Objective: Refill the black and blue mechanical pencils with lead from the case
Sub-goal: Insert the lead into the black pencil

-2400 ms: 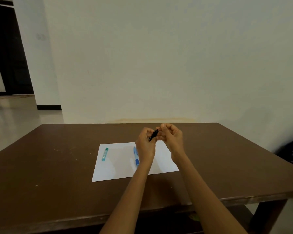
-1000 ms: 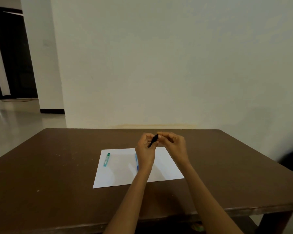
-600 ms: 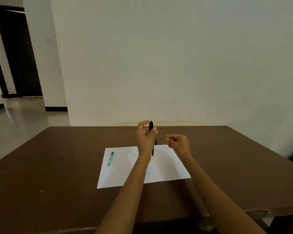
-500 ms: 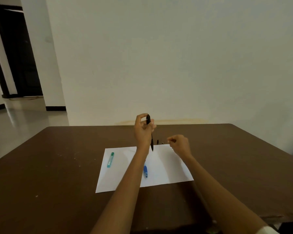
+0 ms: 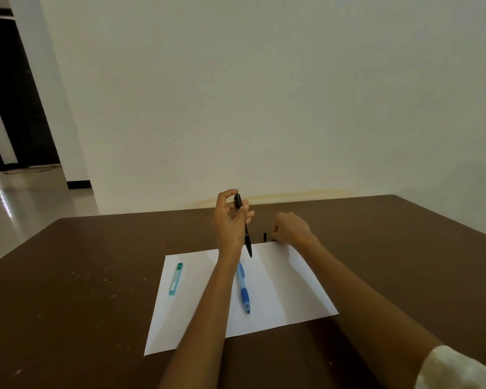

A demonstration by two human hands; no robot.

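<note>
Just then, the left hand held the black mechanical pencil upright above the far edge of the white paper.

Its fingers and thumb pinched the pencil near the upper end, tip pointing down and hanging just over the sheet. The right hand rested at the paper's far right corner with fingers curled under; whether it gripped anything could not be told. A small black piece stood on the brown table just beside that hand, between the two hands. The blue mechanical pencil lay flat on the paper, partly hidden behind the left forearm, tip toward the person. The teal lead case lay near the paper's left edge, well apart from both hands. A pale sleeve showed at the lower right.
</note>
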